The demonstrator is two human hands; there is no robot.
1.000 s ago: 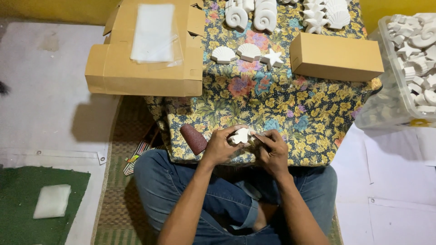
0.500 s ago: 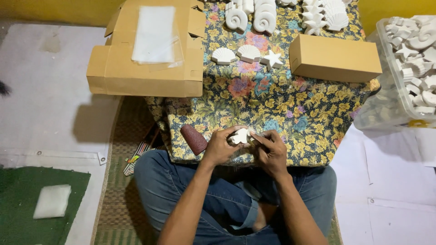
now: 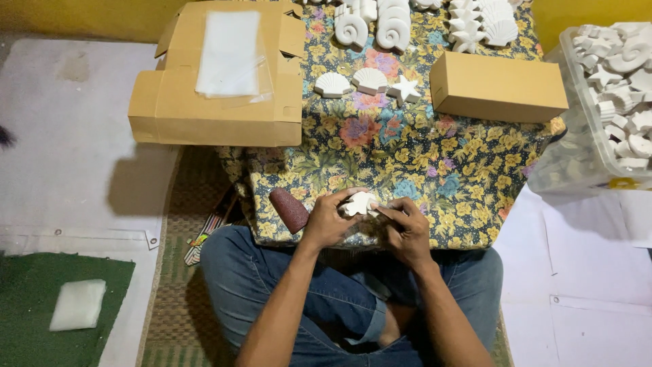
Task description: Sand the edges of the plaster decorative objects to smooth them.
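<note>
I sit cross-legged at a low table under a floral cloth [image 3: 421, 156]. My left hand [image 3: 327, 221] grips a small white star-shaped plaster piece [image 3: 358, 202] at the table's near edge. My right hand [image 3: 405, 230] touches the same piece from the right, fingertips pinched against it; whether it holds a small tool is hidden. A dark red sanding block [image 3: 290, 209] lies just left of my left hand. Two white shell pieces [image 3: 353, 83] and a white star [image 3: 405, 88] lie further back on the cloth.
An open cardboard box [image 3: 217, 102] with clear plastic bags on top sits at the left. A closed brown box [image 3: 498, 87] is at the right. A clear tub [image 3: 604, 102] holds several white pieces. More shells line the far edge. White foam [image 3: 78, 304] lies on a green mat.
</note>
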